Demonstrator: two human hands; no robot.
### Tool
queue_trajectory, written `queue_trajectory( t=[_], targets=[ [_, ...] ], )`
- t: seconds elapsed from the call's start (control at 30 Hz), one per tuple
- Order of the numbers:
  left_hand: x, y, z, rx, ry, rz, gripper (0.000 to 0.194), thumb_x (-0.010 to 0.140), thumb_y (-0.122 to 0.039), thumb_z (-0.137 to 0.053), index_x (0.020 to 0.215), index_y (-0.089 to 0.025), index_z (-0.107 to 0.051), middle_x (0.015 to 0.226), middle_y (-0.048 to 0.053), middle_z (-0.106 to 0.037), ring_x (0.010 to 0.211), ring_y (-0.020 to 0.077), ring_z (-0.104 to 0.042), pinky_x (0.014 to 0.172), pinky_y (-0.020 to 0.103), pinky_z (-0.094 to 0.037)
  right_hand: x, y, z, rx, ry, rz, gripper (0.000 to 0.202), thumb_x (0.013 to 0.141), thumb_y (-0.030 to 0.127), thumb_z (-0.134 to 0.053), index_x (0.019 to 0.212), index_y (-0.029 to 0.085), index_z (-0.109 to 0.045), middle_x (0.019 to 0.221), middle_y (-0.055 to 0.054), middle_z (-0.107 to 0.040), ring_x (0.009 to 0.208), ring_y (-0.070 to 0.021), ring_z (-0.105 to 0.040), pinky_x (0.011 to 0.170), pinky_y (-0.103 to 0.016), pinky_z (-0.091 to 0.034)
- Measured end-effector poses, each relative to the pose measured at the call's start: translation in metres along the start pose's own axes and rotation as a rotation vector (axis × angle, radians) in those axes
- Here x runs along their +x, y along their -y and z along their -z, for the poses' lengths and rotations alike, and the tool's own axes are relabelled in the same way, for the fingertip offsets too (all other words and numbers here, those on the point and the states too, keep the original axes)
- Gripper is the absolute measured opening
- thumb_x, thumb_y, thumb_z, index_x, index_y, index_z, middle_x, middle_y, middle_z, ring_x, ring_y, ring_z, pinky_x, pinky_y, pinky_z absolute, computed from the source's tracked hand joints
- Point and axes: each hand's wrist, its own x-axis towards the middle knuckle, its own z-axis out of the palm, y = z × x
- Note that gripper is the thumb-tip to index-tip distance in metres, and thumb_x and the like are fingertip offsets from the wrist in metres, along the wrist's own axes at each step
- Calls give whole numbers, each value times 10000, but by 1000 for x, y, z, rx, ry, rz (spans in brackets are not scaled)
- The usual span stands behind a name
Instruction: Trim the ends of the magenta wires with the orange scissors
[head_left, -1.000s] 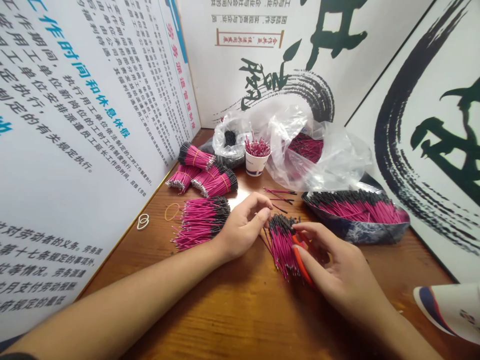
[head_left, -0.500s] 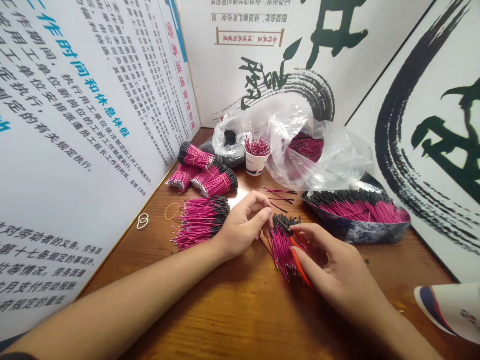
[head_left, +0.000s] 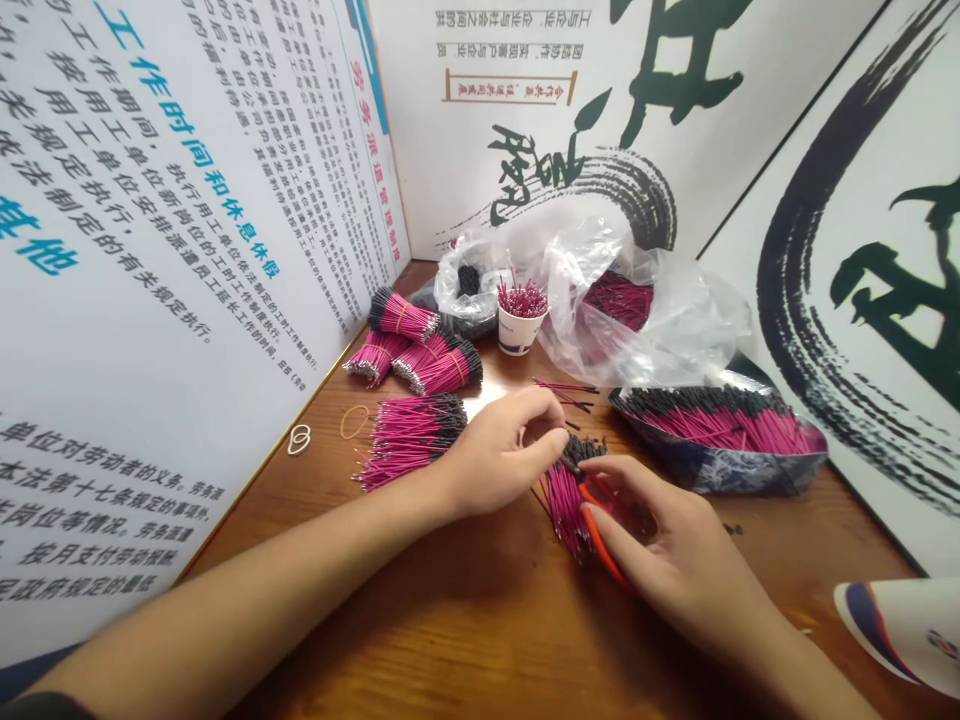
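Note:
My right hand (head_left: pixel 667 530) is closed around orange-handled pliers (head_left: pixel 600 530), whose dark jaws point up-left toward my left fingertips. Below them lies a loose pile of magenta wires with black ends (head_left: pixel 564 505). Above that pile's black ends, my left hand (head_left: pixel 510 445) is closed, thumb and forefinger together; what sits between them is too small to make out. Left of my left hand is a neat stack of the same wires (head_left: pixel 409 430), partly covered by my forearm.
Rubber-banded wire bundles (head_left: pixel 435 362) lie at the back left. A paper cup of wires (head_left: pixel 517 335) stands before plastic bags (head_left: pixel 675 320). A dark tray of wires (head_left: pixel 750 470) is at right, another cup (head_left: pixel 900 630) nearer. Rubber bands (head_left: pixel 298 440) lie by the left panel.
My left hand has moved slightly right, closer to the pliers' jaws, covering more of the pile's black ends. The whole view has shifted a little; my right hand keeps hold of the pliers.

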Motion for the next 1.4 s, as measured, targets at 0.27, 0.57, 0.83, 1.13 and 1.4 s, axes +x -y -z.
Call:
queue_trajectory(
  t=[0.27, 0.57, 0.83, 1.13, 1.4],
  targets=[
    [4, -45, 72, 750, 284, 139, 196, 829, -157, -523, 647, -193, -461, 621, -15, -527, 544, 129, -434, 527, 277, -242, 1, 3, -1, -13, 59, -17, 201, 922, 297, -543, 1085, 206, -617, 823, -24, -731, 684, -169, -675, 606, -258, -524],
    [5, -35, 89, 853, 265, 234, 77, 799, -215, -602, 737, -206, -557, 682, 3, -594, 551, 146, -466, 545, 280, -274, 2, 2, 0, -14, 38, -21, 212, 902, 293, -551, 1078, 202, -627, 811, -29, -737, 666, -176, -683, 592, -268, -532],
    [-3, -36, 25, 837, 573, 1, 257, 905, -187, -486, 676, -182, -604, 676, 31, -646, 544, 152, -509, 511, 271, -285, 3, -6, 0, 12, -141, -81, 234, 913, 300, -552, 1119, 203, -606, 942, -54, -755, 774, -194, -721, 619, -258, -553],
    [-3, -20, 15, 927, 492, -58, 315, 953, -261, -455, 719, -171, -647, 716, 78, -695, 608, 221, -616, 548, 309, -397, 3, -3, -2, 17, -124, -76, 234, 907, 290, -560, 1118, 204, -611, 908, -36, -737, 710, -170, -680, 635, -266, -541],
    [-6, -8, 15, 905, 574, -106, 181, 866, -123, -507, 949, -197, -650, 946, 44, -684, 754, 193, -637, 618, 281, -446, 2, -6, -3, 39, -105, -63, 228, 908, 279, -549, 1121, 216, -602, 933, -28, -746, 734, -169, -690, 648, -255, -539]
  ],
)
